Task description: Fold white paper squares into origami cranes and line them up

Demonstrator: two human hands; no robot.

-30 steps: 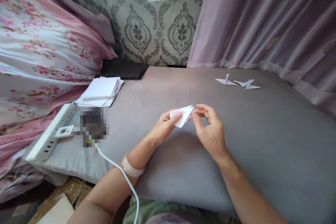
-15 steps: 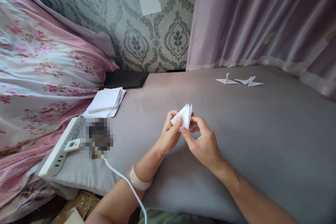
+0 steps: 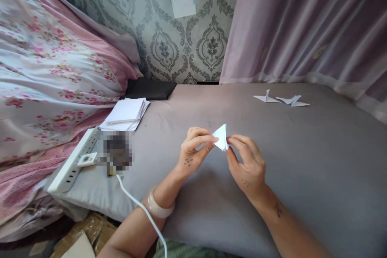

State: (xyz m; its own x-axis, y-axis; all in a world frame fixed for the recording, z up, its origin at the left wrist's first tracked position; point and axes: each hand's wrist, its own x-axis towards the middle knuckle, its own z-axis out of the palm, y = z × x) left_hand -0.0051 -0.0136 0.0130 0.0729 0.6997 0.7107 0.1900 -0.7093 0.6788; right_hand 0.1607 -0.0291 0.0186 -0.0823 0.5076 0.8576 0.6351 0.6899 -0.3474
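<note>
Between my hands, above the grey bed sheet [image 3: 187, 115], is a small piece of folded white paper [image 3: 221, 136], roughly triangular with its point up and several layers along the right edge. My left hand [image 3: 195, 149] pinches its left corner between thumb and fingers. At the lower right edge, my right hand [image 3: 248, 161] has its thumb and forefinger closed on the paper. Two folded white paper birds, one on the left [image 3: 266, 97] and one on the right [image 3: 293, 100], rest far back on the sheet.
A stack of white paper [image 3: 125, 112] lies at the left near a black flat case [image 3: 152, 88]. In front of it are a white power strip [image 3: 72, 161] with a plugged-in charger [image 3: 87, 159], a blurred-out patch and a white cable [image 3: 137, 204] passing my left forearm.
The folded paper has turned so its layered edge stands upright at the right. My left hand has shifted from holding its face to pinching its left corner. The whole view has moved slightly.
</note>
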